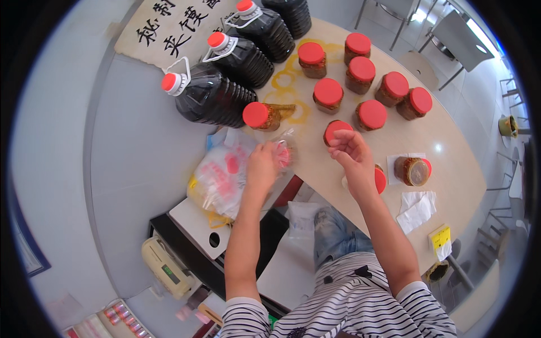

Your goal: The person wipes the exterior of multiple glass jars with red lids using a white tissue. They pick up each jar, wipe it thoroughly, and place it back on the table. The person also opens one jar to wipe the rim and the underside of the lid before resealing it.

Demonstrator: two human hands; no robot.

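Observation:
My left hand [263, 164] is closed on a crinkled clear plastic bag [288, 135] with something pink-red inside, at the table's left edge. A larger white plastic bag [221, 172] with red print bulges beside that hand. Over the table hovers my right hand [352, 156], its fingers loosely curled and apart, with nothing seen in it. Just beyond its fingertips stands a red-lidded jar [337, 130], partly hidden by the hand. Another jar, with a red lid [380, 179], shows partly behind my right wrist.
Several red-lidded jars [360, 69] of brown contents stand across the table [451, 163]. Large dark bottles [211, 97] line the wall. A jar lies tipped [417, 172] on white paper, near crumpled tissue [417, 209] and a yellow tissue pack [440, 239]. A scale [167, 267] sits lower left.

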